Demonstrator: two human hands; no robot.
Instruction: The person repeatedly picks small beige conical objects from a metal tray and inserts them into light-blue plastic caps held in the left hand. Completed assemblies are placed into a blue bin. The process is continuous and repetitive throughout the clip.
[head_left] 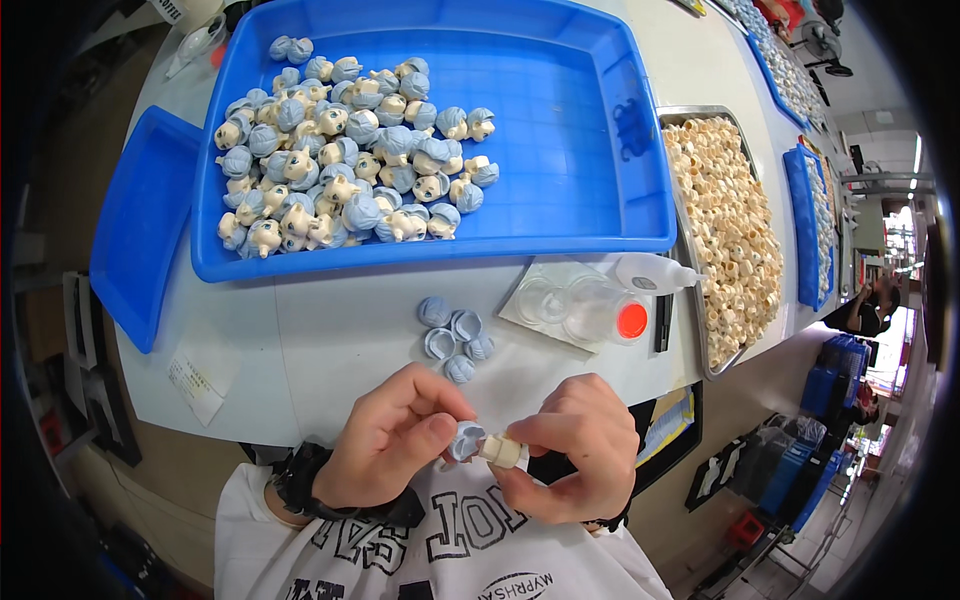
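Close to my body, just past the table's near edge, my left hand [385, 440] pinches a small light-blue doll hair piece [465, 441], its hollow side partly showing. My right hand [582, 445] grips a cream doll head piece [503, 451] between thumb and fingers. The two parts are side by side; whether they touch is hard to tell. Beyond my hands, several loose blue hair pieces [466, 324] lie in a small cluster on the white table [340, 350].
A large blue tray [560, 243] holds many doll heads with blue hair [330, 120]. At right, a metal tray [742, 352] is full of cream pieces [720, 220]. Between them are a clear red-capped bottle [598, 308] and a white squeeze bottle [648, 273]. Another blue tray [145, 230] leans left.
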